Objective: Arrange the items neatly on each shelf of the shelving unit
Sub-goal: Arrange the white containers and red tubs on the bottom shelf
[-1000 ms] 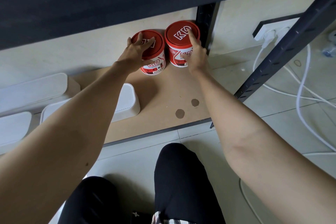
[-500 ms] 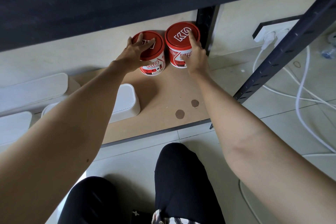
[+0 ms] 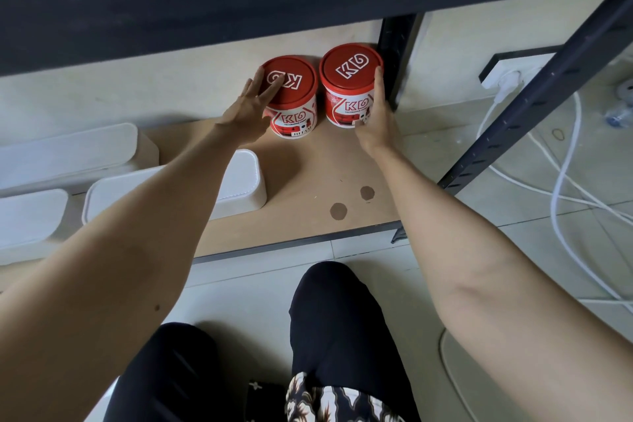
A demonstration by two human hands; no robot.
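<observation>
Left hand (image 3: pixel 251 110) uncurling from the lid of the left paint tub (image 3: pixel 291 96), fingers now lying straight over the lid's near-left edge instead of draped across its top. Right hand (image 3: pixel 375 116) sliding off the lid of the right paint tub (image 3: pixel 349 86), index finger no longer pressing on the lid, now cupping the tub's right side with fingers running up toward the rim. More of both red lids now showing, their white lettering almost fully uncovered.

Two tubs, left tub (image 3: pixel 294 98) beside right tub (image 3: pixel 349 86), sit at the shelf (image 3: pixel 308 181) back (boxes (image 3: pixel 239 188) lie left).
</observation>
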